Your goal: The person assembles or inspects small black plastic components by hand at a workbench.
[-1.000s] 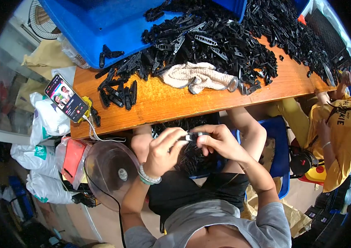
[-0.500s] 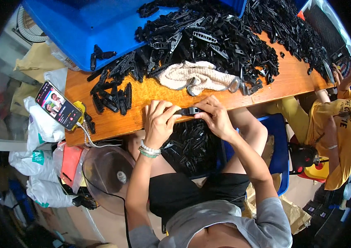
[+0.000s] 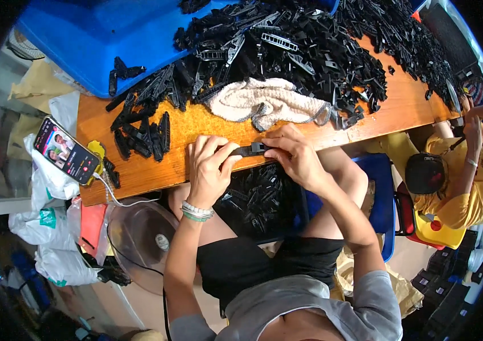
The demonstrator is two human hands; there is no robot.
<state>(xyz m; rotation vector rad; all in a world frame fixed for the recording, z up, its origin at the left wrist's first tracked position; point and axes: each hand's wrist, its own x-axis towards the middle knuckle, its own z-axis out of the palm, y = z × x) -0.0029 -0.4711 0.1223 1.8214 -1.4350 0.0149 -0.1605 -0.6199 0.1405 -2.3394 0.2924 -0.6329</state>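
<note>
A narrow black plastic part (image 3: 251,150) spans the gap between my hands at the table's front edge, its squarish clip end toward the right. My left hand (image 3: 210,167) has fingers and thumb closed on its left end. With thumb and fingertips my right hand (image 3: 294,156) pinches the clip end. Just beyond my hands a crumpled whitish cloth (image 3: 275,104) lies on the wooden table (image 3: 196,131). Behind it spreads a big heap of loose black plastic pieces (image 3: 292,51), some ribbed and long, some small. A smaller group of narrow black parts (image 3: 150,139) rests left of the cloth.
A blue bin (image 3: 96,42) tilts at the back left. A phone (image 3: 65,150) with a white cable stands at the table's left end. Below, between my knees, are more black parts (image 3: 258,199). A blue crate (image 3: 388,227) and a person in yellow (image 3: 463,184) are at right.
The view has shifted slightly, moving the table's left side leftward. Both hands keep hold of the black part, the right fingers slightly repositioned on its clip end. The person in yellow has changed posture.
</note>
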